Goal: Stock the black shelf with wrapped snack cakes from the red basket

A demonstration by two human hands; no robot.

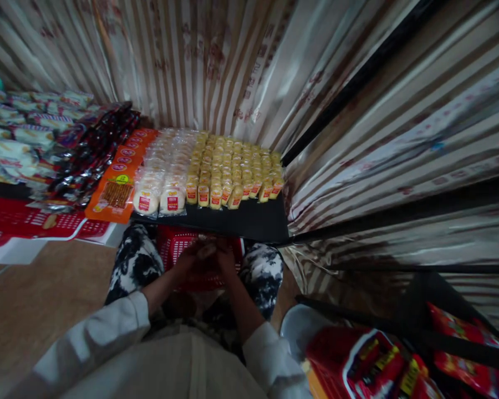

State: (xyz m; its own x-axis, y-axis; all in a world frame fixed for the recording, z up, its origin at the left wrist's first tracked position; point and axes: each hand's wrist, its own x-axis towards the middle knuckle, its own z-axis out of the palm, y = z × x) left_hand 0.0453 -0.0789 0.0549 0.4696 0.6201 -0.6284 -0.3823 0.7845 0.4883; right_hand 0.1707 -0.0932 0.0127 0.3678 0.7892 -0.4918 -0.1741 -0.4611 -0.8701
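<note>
A red plastic basket (172,244) sits between my knees, partly beneath the front edge of the black shelf. Over it, my left hand (187,259) and my right hand (223,256) come close together with fingers bent inward. A small pale, roundish thing (207,251) shows between them; dimness and blur hide what it is. Just above on the shelf stand rows of small yellow wrapped cakes (233,172) with red labels. Left of these are two rows of round white wrapped cakes (172,199).
An orange pretzel-stick pack (116,183), dark shiny packets (95,149) and white packets (33,133) lie on the shelf (253,221) to the left. Striped plastic sheeting (216,66) hangs behind. Red snack bags (378,360) and a grey round container (301,327) are at lower right.
</note>
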